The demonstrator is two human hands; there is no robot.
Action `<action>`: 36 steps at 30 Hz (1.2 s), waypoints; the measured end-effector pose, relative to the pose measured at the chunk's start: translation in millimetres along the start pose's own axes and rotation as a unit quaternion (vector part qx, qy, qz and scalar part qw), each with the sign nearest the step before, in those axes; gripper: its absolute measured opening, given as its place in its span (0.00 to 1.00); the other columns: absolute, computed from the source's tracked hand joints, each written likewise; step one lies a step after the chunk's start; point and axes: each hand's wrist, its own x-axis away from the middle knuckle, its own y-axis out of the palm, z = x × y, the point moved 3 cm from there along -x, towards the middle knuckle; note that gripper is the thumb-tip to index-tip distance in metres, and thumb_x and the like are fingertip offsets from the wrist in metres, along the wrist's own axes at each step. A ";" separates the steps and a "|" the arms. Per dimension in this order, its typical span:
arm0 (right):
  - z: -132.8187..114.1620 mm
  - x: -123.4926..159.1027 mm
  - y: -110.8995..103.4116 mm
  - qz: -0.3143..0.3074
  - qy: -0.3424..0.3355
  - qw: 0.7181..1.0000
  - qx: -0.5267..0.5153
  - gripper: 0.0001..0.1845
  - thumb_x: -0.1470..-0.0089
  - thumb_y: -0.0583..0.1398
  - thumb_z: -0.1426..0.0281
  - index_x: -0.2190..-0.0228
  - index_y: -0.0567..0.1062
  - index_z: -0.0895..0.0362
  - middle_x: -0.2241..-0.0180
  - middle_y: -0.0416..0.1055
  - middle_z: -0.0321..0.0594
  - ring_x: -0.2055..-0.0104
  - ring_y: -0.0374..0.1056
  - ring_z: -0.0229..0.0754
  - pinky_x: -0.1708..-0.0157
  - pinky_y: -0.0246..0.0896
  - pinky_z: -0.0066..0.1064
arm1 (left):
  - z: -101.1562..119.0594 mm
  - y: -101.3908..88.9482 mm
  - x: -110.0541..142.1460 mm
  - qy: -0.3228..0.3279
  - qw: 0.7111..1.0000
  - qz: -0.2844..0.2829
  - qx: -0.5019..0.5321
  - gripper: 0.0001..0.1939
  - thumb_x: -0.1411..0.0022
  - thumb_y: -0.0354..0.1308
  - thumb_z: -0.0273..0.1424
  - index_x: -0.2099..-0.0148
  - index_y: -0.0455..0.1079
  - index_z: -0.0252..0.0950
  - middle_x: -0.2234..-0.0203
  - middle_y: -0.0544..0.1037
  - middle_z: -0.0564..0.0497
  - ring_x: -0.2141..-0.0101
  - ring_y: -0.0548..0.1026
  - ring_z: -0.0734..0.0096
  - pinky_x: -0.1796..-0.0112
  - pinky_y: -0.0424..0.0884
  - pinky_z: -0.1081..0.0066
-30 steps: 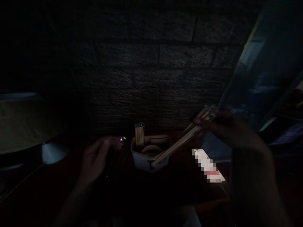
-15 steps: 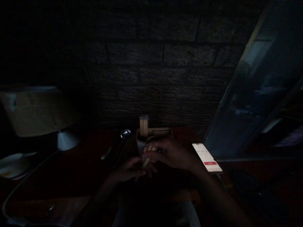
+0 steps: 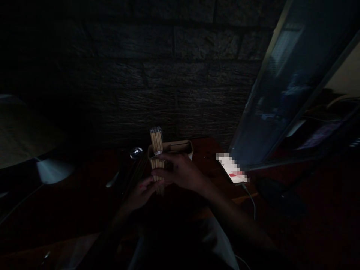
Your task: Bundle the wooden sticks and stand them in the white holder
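Observation:
Both my hands hold a bundle of thin wooden sticks [image 3: 158, 164] upright over the dark table. My right hand [image 3: 182, 171] wraps the bundle from the right, its fingers closed around the upper part. Lower down, my left hand [image 3: 142, 194] pinches it from the left side. Directly behind, a second bundle of sticks [image 3: 156, 140], with shiny clear wrapping at its top, stands in a light-brown box [image 3: 184, 142]. My right hand partly covers the box's front. Dim light hides most finger detail.
A phone [image 3: 232, 170] with a lit screen and a cable lies to the right. Left of the box are a shiny round metal piece [image 3: 136, 152] and long thin utensils. A lamp [image 3: 53, 168] stands at far left. A rough block wall [image 3: 157, 75] rises behind.
The view has turned right, so things appear further left. The held bundle has gone from tilted to upright, showing more of its length between my hands.

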 end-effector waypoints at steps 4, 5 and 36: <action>19.7 11.8 12.4 -0.026 0.032 0.996 -0.080 0.14 0.47 0.63 0.63 0.60 0.76 0.58 0.65 0.76 0.39 0.64 0.71 0.40 0.64 0.65 0.29 | -1.2 1.7 3.5 0.000 1.000 -0.023 0.020 0.17 0.38 0.54 0.42 0.56 0.75 0.37 0.58 0.81 0.47 0.55 0.77 0.59 0.52 0.72 0.66; 24.8 15.4 15.9 -0.034 0.043 0.993 -0.102 0.14 0.46 0.62 0.63 0.60 0.76 0.57 0.64 0.76 0.39 0.63 0.72 0.40 0.63 0.65 0.29 | -2.7 2.8 4.2 -0.009 0.999 -0.038 0.028 0.17 0.38 0.53 0.42 0.56 0.75 0.36 0.58 0.81 0.47 0.55 0.77 0.59 0.53 0.72 0.66; 45.1 9.0 22.9 -0.210 0.104 0.950 -0.204 0.13 0.44 0.61 0.60 0.68 0.76 0.58 0.75 0.70 0.34 0.76 0.63 0.34 0.73 0.60 0.27 | -4.6 22.4 13.0 -0.098 0.912 -0.298 0.266 0.25 0.34 0.51 0.45 0.42 0.67 0.35 0.52 0.78 0.43 0.49 0.74 0.61 0.44 0.61 0.60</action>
